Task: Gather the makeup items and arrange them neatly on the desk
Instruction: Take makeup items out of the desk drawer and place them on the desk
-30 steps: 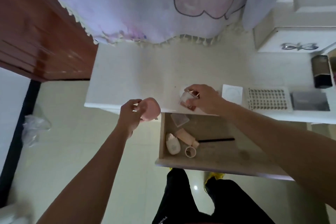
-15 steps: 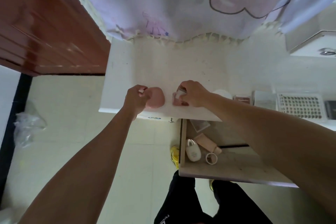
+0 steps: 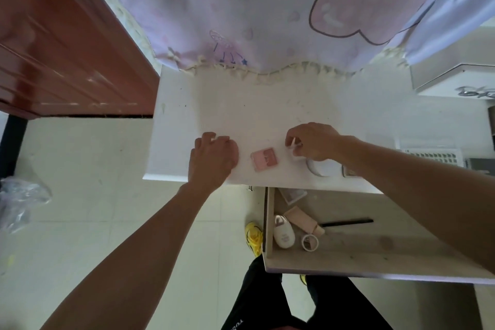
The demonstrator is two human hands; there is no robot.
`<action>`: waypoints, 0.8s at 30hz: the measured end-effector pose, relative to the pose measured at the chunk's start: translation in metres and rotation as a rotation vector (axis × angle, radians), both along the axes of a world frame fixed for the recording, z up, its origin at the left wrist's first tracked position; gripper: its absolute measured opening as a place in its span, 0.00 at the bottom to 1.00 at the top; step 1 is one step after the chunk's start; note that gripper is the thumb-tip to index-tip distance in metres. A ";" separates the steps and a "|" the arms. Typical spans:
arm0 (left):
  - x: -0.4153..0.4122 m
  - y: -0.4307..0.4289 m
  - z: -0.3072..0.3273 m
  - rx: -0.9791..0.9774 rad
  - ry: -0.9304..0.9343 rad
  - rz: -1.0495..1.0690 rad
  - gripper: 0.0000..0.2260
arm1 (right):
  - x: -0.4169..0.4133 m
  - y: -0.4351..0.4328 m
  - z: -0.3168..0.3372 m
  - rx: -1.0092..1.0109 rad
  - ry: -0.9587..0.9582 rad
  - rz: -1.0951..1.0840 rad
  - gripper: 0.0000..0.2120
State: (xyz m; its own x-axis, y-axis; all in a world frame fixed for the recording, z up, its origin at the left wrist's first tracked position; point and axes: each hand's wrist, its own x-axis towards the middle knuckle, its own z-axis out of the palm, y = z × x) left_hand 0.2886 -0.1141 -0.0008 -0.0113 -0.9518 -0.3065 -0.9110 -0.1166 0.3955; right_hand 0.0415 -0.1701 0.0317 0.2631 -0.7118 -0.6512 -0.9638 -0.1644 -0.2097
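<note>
Pink compact (image 3: 264,159) flat on white tabletop (image 3: 267,110), between hands. Left hand (image 3: 213,158) curled, grip contents hidden; right hand (image 3: 312,143) maybe pinching something small and clear.

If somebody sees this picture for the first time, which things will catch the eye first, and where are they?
Two bare hands meet over the white desk top: the left hand lies closed near the front edge, and the right hand pinches something small and pale. Between them a small pink square compact lies flat on the desk. Below, the open wooden drawer holds a white oval bottle, a beige tube and a thin black stick.
</note>
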 end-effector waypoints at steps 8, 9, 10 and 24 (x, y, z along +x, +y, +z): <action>0.003 0.005 0.003 0.004 -0.097 -0.177 0.25 | 0.001 0.029 -0.022 -0.193 0.052 0.010 0.09; 0.002 0.007 0.004 0.006 -0.106 -0.177 0.25 | 0.000 0.031 -0.023 -0.212 0.053 0.007 0.09; 0.000 0.009 0.004 0.003 -0.117 -0.176 0.24 | -0.001 0.032 -0.023 -0.222 0.054 0.005 0.09; -0.102 0.121 0.006 0.170 0.140 -0.166 0.06 | -0.083 0.149 0.001 -0.370 -0.349 -0.270 0.07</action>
State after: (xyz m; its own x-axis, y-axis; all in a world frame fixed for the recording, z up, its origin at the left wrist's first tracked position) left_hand 0.1867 0.0072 0.0051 -0.2164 -0.8683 -0.4464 -0.8612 -0.0456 0.5062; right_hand -0.0417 -0.0209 0.0324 0.1951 -0.9476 -0.2528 -0.8661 -0.0455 -0.4978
